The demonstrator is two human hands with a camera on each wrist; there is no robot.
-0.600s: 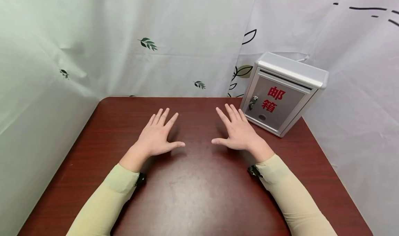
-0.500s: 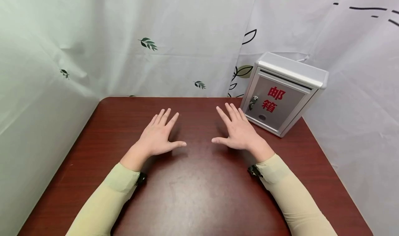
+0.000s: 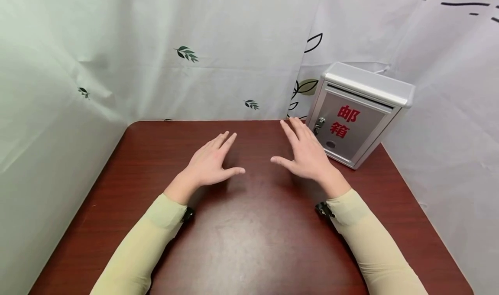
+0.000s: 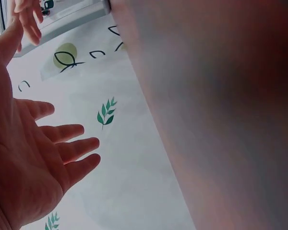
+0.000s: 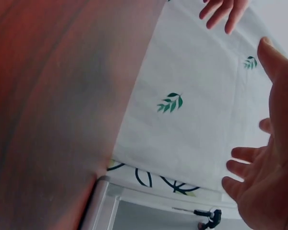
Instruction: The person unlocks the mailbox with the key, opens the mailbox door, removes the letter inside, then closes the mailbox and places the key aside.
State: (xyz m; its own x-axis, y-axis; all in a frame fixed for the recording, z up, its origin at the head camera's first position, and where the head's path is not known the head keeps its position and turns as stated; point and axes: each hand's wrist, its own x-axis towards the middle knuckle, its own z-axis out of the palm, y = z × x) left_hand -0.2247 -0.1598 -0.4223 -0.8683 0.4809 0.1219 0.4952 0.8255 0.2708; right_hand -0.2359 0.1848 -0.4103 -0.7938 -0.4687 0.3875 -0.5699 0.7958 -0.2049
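A silver metal mailbox (image 3: 366, 132) with red characters stands at the table's back right, its door closed and keys (image 3: 319, 125) hanging in the lock. My left hand (image 3: 206, 164) hovers over the middle of the table, fingers straight and thumb spread, holding nothing. To its right, my right hand (image 3: 310, 157) is held the same way, its fingers overlapping the mailbox's lower left edge in the head view. Palm and fingers of the left hand (image 4: 31, 158) show bare in the left wrist view. In the right wrist view, the right hand (image 5: 271, 179) is likewise bare, near the mailbox (image 5: 156, 218).
The dark red wooden table (image 3: 241, 238) lies under both arms. White curtains (image 3: 222, 82) with leaf prints rise behind it and along both sides. Black wrist straps (image 3: 188, 215) show at the cuffs.
My left hand has shifted right and slightly forward, turning more onto its edge. My right hand has moved forward toward the mailbox. The head view has shifted slightly.
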